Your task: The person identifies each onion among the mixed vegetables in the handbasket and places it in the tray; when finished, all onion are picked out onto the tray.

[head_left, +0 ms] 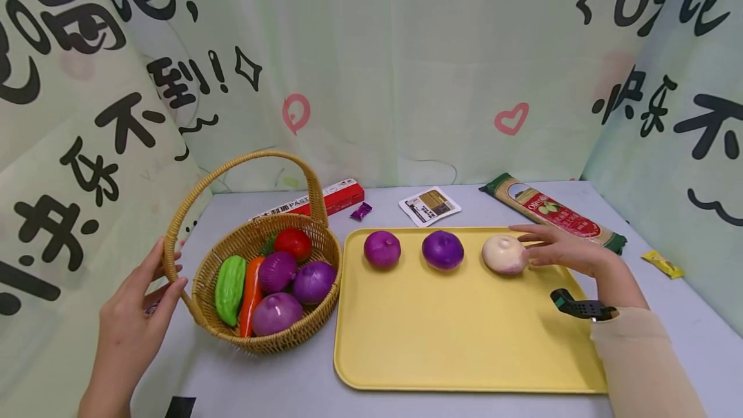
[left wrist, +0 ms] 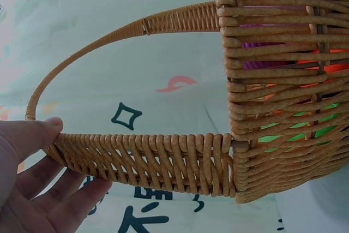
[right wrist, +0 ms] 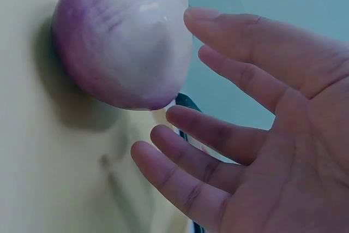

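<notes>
My left hand (head_left: 139,302) holds the wicker basket's handle (head_left: 232,166) near its left base. In the left wrist view the thumb (left wrist: 46,129) lies on top of the handle (left wrist: 147,159), with the fingers under it. The basket (head_left: 331,257) holds a tomato (head_left: 293,242), a green gourd (head_left: 230,289), a carrot (head_left: 251,295) and three purple onions. On the yellow tray (head_left: 464,328) two purple onions (head_left: 382,249) (head_left: 442,249) and a pale onion (head_left: 505,254) stand in a row. My right hand (head_left: 557,250) lies open just right of the pale onion (right wrist: 122,47), fingers (right wrist: 245,80) straight and beside it.
Behind the tray lie a pasta packet (head_left: 551,211), a small printed packet (head_left: 429,205), a purple wrapper (head_left: 360,211) and a red-and-white box (head_left: 325,202). A yellow sachet (head_left: 662,263) lies at the far right. Printed cloth walls close in the grey table on three sides.
</notes>
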The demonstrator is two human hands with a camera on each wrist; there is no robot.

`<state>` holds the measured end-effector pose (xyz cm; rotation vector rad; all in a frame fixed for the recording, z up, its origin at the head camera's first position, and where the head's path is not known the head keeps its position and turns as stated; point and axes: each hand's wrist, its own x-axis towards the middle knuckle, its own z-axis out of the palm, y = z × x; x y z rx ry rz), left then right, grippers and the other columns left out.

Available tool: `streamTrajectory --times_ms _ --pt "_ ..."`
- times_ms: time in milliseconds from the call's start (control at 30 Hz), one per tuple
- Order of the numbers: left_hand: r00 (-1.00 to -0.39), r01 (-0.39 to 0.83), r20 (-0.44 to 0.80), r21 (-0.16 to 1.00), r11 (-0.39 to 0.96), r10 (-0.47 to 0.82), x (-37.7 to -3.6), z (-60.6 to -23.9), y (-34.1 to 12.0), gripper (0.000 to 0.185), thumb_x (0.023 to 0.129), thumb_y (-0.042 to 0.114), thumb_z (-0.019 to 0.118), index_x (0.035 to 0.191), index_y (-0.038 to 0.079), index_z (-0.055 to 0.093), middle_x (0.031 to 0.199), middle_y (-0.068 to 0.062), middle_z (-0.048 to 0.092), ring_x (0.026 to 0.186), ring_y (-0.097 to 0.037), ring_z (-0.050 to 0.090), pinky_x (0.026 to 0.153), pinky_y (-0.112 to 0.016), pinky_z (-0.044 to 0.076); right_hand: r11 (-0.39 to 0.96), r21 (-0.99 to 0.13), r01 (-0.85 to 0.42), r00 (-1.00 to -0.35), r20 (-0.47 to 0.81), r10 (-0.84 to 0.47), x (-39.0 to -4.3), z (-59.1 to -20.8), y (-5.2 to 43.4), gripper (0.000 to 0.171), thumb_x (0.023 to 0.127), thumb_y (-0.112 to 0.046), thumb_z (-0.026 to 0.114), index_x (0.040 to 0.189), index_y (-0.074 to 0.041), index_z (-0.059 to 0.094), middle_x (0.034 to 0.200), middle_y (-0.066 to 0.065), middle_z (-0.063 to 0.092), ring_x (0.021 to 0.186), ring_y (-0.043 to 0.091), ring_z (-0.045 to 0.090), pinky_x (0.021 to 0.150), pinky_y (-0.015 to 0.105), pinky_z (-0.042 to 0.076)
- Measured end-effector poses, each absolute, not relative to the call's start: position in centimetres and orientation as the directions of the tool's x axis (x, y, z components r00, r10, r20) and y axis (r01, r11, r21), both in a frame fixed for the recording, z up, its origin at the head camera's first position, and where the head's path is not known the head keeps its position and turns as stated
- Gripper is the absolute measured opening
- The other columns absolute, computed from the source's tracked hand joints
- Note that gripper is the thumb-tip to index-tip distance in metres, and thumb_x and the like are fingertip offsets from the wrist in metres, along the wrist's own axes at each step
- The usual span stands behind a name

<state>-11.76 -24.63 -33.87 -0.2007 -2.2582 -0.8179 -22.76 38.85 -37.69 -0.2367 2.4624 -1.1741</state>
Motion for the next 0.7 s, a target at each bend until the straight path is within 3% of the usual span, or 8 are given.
streamTrajectory --times_ms 267,533,700 --pt "-0.735 0.359 0.672 0.499 0.788 -0.090 -11.8 -33.8 -24.6 0.082 0.075 -0.011 0.071 0.144 0.021 0.040 0.111 -0.022 0.063 0.100 0.029 0.035 0.075 0.010 0.033 0.675 -0.734 -0.078 -0.928 -0.193 -0.317 -23.0 -35.7 38.6 0.067 0.093 -0.030 0.057 0.148 -0.007 0.027 0.147 0.029 0.032 0.128 0.047 0.038 0.092 0.037 0.054" --pt "-0.737 0.351 0.669 0.501 0.791 -0.097 -11.8 -33.9 -24.6 0.083 0.074 -0.011 0.071 0.144 0.022 0.040 0.111 -0.021 0.064 0.100 0.029 0.036 0.075 0.010 0.033 0.715 -0.686 -0.135 -0.940 -0.140 -0.312 -23.3 -33.4 36.4 0.059 0.094 -0.037 0.054 0.145 -0.011 0.037 0.146 0.020 0.039 0.125 0.034 0.047 0.089 0.025 0.051" --pt "-0.734 0.356 0.673 0.499 0.790 -0.094 -11.8 -33.9 -24.6 0.081 0.075 -0.010 0.071 0.144 0.020 0.041 0.111 -0.021 0.064 0.100 0.029 0.036 0.075 0.010 0.033 0.735 -0.647 -0.203 -0.930 -0.109 -0.352 -23.6 -31.9 33.9 0.054 0.095 -0.041 0.052 0.143 -0.017 0.042 0.147 0.014 0.040 0.120 0.029 0.053 0.094 0.035 0.051"
